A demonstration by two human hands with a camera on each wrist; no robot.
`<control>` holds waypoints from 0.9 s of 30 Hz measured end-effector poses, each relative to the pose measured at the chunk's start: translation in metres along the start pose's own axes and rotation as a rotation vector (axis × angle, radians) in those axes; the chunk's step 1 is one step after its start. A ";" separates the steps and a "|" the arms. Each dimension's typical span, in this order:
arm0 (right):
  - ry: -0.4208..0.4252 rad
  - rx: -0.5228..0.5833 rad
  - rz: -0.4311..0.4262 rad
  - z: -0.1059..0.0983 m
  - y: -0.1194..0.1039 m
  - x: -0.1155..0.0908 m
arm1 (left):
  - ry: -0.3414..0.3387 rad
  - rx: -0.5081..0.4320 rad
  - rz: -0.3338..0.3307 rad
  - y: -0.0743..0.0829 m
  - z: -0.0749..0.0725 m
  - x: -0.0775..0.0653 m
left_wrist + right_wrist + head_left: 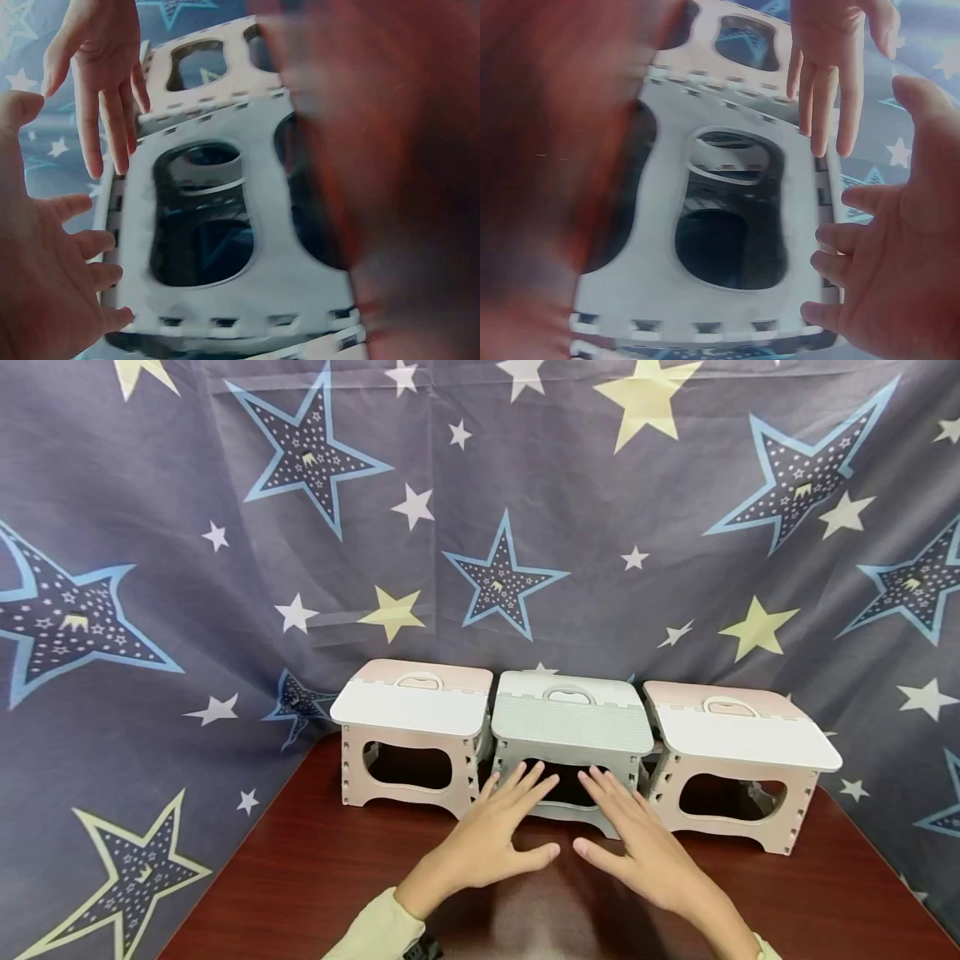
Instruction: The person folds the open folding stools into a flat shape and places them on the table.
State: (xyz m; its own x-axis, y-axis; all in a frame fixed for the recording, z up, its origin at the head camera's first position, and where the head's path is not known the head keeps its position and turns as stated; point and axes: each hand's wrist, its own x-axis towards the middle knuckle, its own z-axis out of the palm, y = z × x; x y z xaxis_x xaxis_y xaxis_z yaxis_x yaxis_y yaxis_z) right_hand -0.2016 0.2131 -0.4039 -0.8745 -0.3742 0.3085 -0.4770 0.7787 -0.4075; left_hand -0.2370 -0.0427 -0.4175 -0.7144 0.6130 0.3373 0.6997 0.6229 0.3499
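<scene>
Three plastic folding step stools stand in a row on a dark red table. In the middle is a grey-green stool (572,722) with an arched handle on top. To its left stands a pink and white stool (412,706), and to its right another pink and white stool (742,727). My left hand (491,839) hovers before the middle stool with its fingers spread and nothing held. Mirroring it, my right hand (641,852) is also spread, palm down, thumb pointing toward the left thumb. Both wrist views show the middle stool's front with its cut-out hole (202,217) past the fingers.
The dark red table (300,877) extends to both sides and in front of the stools. Close behind them hangs a grey-purple cloth (480,485) printed with stars, which also runs along the left and right sides.
</scene>
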 end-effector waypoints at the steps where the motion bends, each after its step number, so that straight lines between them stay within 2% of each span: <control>1: 0.014 0.005 -0.007 -0.003 -0.002 0.002 | 0.013 -0.005 0.009 0.000 -0.004 0.001; 6: 0.062 0.024 -0.048 -0.016 -0.009 0.012 | 0.101 -0.017 0.046 0.002 -0.029 0.008; 9: 0.095 0.019 -0.071 -0.022 -0.014 0.020 | 0.183 -0.034 0.061 0.001 -0.045 0.011; 13: 0.124 0.055 -0.060 -0.028 -0.024 0.030 | 0.291 -0.065 0.074 -0.005 -0.065 0.013; 17: 0.148 0.158 -0.036 -0.027 -0.034 0.041 | 0.368 -0.121 0.045 -0.014 -0.085 0.011; 20: 0.177 0.241 -0.056 -0.023 -0.043 0.051 | 0.431 -0.159 0.008 -0.023 -0.099 0.008; 27: 0.236 0.369 -0.097 -0.008 -0.064 0.070 | 0.598 -0.212 -0.070 -0.051 -0.119 -0.008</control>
State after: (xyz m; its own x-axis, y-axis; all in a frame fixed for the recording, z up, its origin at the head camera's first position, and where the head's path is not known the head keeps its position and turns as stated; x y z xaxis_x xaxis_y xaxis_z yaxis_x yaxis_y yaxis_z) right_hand -0.2313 0.1416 -0.3493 -0.8009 -0.2777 0.5305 -0.5923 0.4979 -0.6335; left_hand -0.2673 -0.1375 -0.3340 -0.6807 0.1590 0.7151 0.6787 0.5043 0.5339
